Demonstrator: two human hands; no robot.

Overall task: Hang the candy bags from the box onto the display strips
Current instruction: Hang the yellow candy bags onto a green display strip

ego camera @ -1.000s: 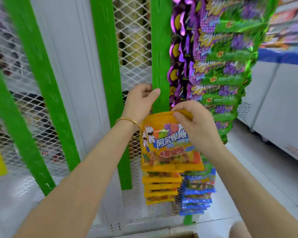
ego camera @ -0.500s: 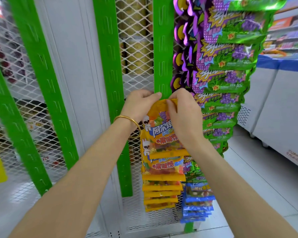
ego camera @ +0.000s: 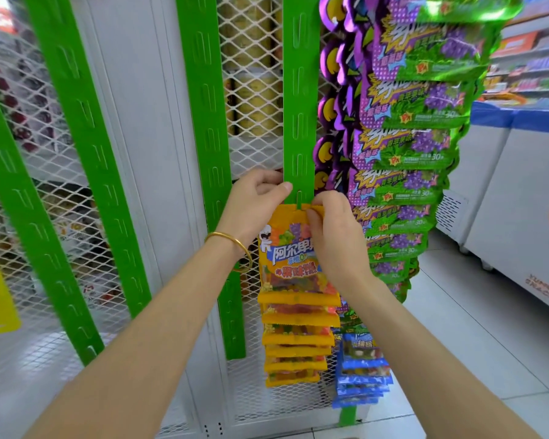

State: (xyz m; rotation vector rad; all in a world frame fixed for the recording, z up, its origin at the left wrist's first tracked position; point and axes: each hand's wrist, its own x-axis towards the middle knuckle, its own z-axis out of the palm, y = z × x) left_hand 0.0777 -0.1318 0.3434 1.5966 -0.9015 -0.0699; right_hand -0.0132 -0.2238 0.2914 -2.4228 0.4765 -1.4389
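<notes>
An orange candy bag [ego camera: 286,258] hangs at the top of a stack of several like bags [ego camera: 295,340] on a green display strip [ego camera: 300,99]. A green tab of the strip pokes through the bag's top edge. My right hand [ego camera: 333,239] pinches the bag's top right corner. My left hand [ego camera: 255,204] grips the strip's left edge just above the bag, thumb on its front. The box is out of view.
Two more green strips [ego camera: 203,90] [ego camera: 76,122] hang bare on the white mesh rack [ego camera: 254,74] to the left. Purple-green bags [ego camera: 406,147] fill a strip on the right, blue bags [ego camera: 362,372] below them. A white chest freezer [ego camera: 514,201] stands at far right.
The orange bag went from loose in my right hand up against the strip, and now hangs flat with the tab through its top. My left hand stayed on the strip.
</notes>
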